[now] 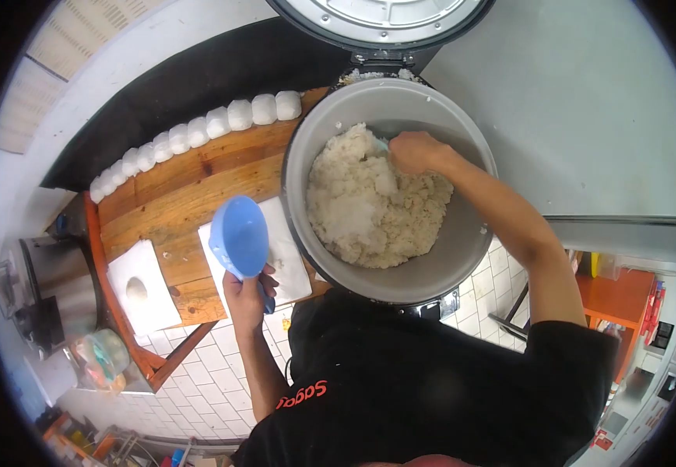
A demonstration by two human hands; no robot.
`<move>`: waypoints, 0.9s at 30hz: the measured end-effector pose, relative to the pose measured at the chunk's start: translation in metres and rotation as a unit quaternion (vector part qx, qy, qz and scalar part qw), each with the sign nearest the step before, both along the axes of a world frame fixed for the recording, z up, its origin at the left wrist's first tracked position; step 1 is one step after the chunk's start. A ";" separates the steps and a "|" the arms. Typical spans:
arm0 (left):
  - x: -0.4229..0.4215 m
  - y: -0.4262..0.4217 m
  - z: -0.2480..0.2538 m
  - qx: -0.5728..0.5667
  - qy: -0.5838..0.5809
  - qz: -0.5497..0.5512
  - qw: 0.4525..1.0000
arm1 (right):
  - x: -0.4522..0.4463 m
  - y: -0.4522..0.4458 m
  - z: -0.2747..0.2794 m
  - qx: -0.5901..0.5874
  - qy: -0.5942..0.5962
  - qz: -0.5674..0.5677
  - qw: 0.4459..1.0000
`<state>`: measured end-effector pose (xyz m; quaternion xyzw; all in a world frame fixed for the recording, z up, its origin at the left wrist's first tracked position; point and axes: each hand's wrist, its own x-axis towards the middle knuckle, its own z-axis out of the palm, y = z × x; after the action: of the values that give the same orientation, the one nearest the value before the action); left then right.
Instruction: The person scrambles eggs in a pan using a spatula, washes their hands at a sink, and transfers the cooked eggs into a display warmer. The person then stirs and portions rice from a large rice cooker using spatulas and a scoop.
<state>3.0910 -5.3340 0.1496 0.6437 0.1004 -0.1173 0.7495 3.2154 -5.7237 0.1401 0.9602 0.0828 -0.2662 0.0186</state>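
Observation:
My left hand (246, 297) is closed round the handle of a blue ladle (243, 233), whose deep bowl points up and away from me over the wooden table. Inside a large rice cooker pot (468, 257), my right hand (417, 152) grips a pale blue-green utensil (382, 145), perhaps a rice paddle. Most of that utensil is hidden by the fist and the rice. Cooked rice (369, 202) is heaped on the pot's left side, touching the utensil. Some grey inner wall shows on the right.
The cooker's lid (384, 17) stands raised at the back. A row of white wrapped bundles (198, 132) lines the wooden table's (159, 210) far edge. White paper sheets (289, 268) lie under the ladle and at the left. A metal pot (61, 272) stands further left.

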 end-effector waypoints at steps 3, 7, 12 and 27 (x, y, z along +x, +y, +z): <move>-0.004 0.001 -0.004 -0.022 -0.009 -0.007 1.000 | 0.006 0.001 0.012 0.133 0.077 0.058 0.986; 0.003 -0.009 -0.010 -0.048 0.007 -0.010 0.999 | -0.011 0.025 0.041 0.165 0.174 0.096 0.966; 0.015 -0.017 0.003 -0.029 -0.010 -0.036 0.999 | -0.051 0.052 0.090 0.095 0.157 0.166 0.969; 0.011 0.001 0.004 -0.004 0.008 -0.024 1.000 | -0.069 0.061 0.048 0.139 0.044 -0.015 0.989</move>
<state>3.1022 -5.3330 0.1540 0.6423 0.0903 -0.1412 0.7479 3.1464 -5.6623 0.1879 0.9418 0.1057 -0.2945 -0.1225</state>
